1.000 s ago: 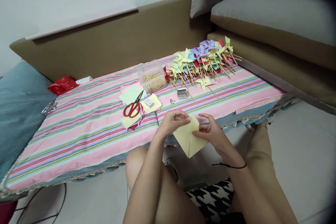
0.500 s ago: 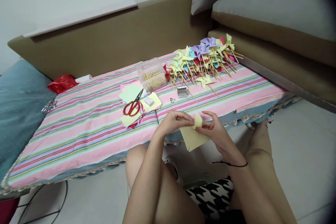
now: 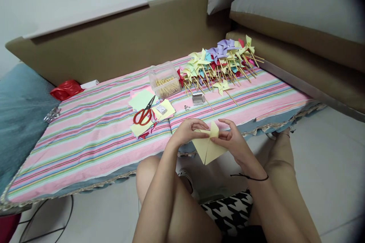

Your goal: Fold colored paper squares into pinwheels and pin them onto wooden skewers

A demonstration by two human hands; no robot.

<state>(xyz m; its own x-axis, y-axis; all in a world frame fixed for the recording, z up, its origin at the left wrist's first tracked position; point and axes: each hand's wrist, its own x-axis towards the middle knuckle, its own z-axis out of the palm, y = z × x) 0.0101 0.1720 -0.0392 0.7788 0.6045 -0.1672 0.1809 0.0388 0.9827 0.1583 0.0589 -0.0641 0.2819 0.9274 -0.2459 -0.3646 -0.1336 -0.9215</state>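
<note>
A pale yellow paper square [image 3: 209,150], slit from its corners, is held in the air between my two hands, in front of the couch edge. My left hand [image 3: 191,131] pinches its upper left part between thumb and fingers. On the other side, my right hand [image 3: 230,136] grips a corner folded in toward the middle, its index finger raised. Beyond my hands, a small open grey box [image 3: 197,99] stands beside several tiny metal pieces [image 3: 186,108]. A finished yellow pinwheel [image 3: 222,87] on a stick lies farther back.
Red-handled scissors [image 3: 143,115] rest on stacked coloured paper [image 3: 141,100], near a small white box [image 3: 161,109]. A clear plastic tub [image 3: 164,79] holds wooden sticks. Many pinwheels [image 3: 219,59] are heaped at the back right. A red plastic bag [image 3: 66,90] lies at the left.
My left fingers have shifted across the paper's upper edge toward the folded part, and the sheet's left portion is spread a little wider. The right hand has hardly moved.
</note>
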